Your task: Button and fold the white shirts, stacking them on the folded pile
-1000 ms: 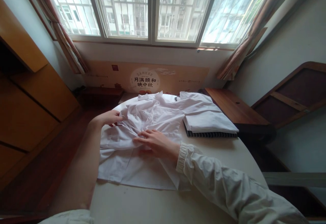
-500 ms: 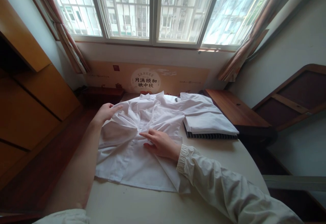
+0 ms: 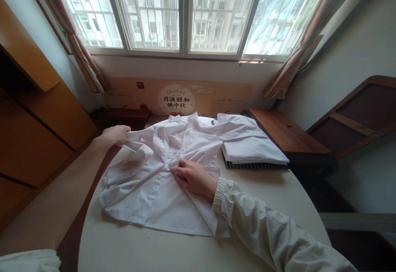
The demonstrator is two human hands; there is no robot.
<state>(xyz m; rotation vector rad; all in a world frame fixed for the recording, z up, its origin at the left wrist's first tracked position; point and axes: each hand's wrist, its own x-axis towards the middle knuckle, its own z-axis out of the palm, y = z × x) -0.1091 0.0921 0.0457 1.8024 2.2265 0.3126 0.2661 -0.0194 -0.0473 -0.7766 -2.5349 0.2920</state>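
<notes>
Pinches white shirt (image 3: 145, 197) at far left with left hand (image 3: 114, 135), likely to stretch it; seemingly anchors middle with curled right hand (image 3: 195, 176); cannot tell whether pinching.

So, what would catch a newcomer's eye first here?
Probably the rumpled white shirt spread over the pale table, its left side held in the left grip and the right grip touching its middle. Behind it, a bright barred window dominates the top of the view, above a tan banner with dark lettering.

Room in a home, barred window (image 3: 148, 14), patterned curtains (image 3: 82, 57), wooden cabinets (image 3: 46, 127), round table (image 3: 278, 210)
</notes>
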